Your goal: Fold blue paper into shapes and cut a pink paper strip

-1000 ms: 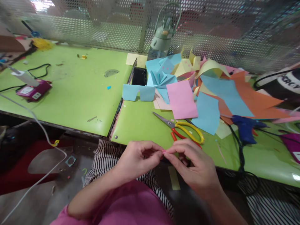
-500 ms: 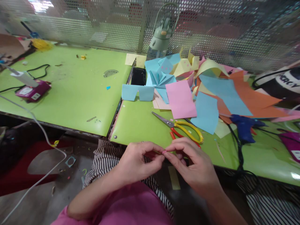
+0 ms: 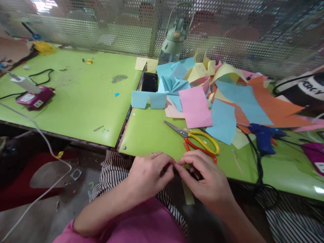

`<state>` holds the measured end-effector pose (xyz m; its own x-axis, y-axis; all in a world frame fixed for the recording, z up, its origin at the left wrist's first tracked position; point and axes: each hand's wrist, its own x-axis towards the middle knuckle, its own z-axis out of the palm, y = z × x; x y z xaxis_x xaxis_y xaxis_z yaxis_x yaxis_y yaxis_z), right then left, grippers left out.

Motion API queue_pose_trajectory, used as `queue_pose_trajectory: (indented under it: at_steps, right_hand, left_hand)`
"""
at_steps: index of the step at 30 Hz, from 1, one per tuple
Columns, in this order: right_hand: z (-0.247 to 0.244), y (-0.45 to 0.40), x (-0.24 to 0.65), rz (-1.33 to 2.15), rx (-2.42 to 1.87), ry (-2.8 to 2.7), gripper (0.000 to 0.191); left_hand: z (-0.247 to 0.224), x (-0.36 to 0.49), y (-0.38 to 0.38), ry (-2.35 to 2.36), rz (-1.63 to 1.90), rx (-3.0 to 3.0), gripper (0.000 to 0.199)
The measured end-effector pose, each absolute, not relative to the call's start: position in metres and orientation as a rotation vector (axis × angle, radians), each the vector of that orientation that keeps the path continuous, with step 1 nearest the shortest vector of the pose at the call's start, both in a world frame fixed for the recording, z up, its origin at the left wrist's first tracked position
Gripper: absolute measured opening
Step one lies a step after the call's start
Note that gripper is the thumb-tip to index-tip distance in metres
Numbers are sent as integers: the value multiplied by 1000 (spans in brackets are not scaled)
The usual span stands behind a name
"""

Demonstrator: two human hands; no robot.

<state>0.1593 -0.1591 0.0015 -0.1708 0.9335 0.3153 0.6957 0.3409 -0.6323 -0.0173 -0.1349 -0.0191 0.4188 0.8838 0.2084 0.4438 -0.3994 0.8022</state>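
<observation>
My left hand [image 3: 151, 172] and my right hand [image 3: 205, 175] meet fingertip to fingertip just off the front edge of the green table [image 3: 149, 135]. Each is closed in a pinch. Whatever lies between the fingertips is tiny and mostly hidden; I cannot make out its kind. Just beyond my right hand lie scissors [image 3: 192, 137] with one yellow and one red handle, blades pointing to the left. A pink paper sheet [image 3: 195, 107] and a blue paper sheet [image 3: 222, 120] lie behind them.
Cut and folded papers [image 3: 253, 98] pile up at the back right, beside a blue glue gun [image 3: 263, 137] with its cord. A water bottle [image 3: 173, 42] stands behind a black phone [image 3: 150, 82]. A purple power box [image 3: 36, 98] is at far left. A mesh screen [image 3: 101, 30] closes the back.
My left hand has turned slightly and shifted a little to the left, its ring showing more. The pink bit seen at the fingertips before is now nearly hidden.
</observation>
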Motion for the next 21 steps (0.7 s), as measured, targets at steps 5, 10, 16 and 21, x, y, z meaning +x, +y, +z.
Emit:
queue_pose_trajectory:
  at_steps: [5,10,16,21]
  right_hand:
    - [-5,-159,154,946,-1410,-1484,18]
    - [-13,-159,148,1235,-1306,-1155,20]
    - [-16,-161,144,1314,-1296,-1089,20]
    - [-14,-159,151,1244,-1328,-1221,22]
  left_hand:
    - [-18,-14,-131,982,913,1571,8]
    - [-23,-14,-129,882,884,1237,14]
    - [-25,-14,-128,868,837,1067,20]
    - [-25,-15,-127,824,785,998,21]
